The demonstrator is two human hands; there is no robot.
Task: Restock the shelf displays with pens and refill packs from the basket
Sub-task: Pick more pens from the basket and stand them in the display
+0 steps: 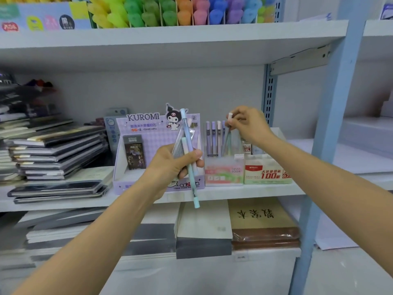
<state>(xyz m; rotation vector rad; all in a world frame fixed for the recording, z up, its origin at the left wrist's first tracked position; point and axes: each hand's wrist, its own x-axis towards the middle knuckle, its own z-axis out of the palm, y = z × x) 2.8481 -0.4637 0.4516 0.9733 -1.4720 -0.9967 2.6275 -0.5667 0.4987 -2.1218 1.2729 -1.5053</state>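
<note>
My left hand (174, 165) grips a small bunch of pens (187, 133), light blue and pale, in front of the purple Kuromi display box (136, 133) on the middle shelf. My right hand (248, 124) pinches the white cap end of a pen (229, 133) that stands tilted over the clear pink Fruit Soda pen holder (223, 175). Several purple and pale pens (213, 135) stand upright in that holder. The basket is not in view.
A green and white refill box (265, 171) sits right of the holder. Stacked notebooks (55, 150) fill the shelf's left. Coloured highlighters (170, 11) line the upper shelf. Paper pads (261, 218) lie below. A blue upright post (331, 124) stands at the right.
</note>
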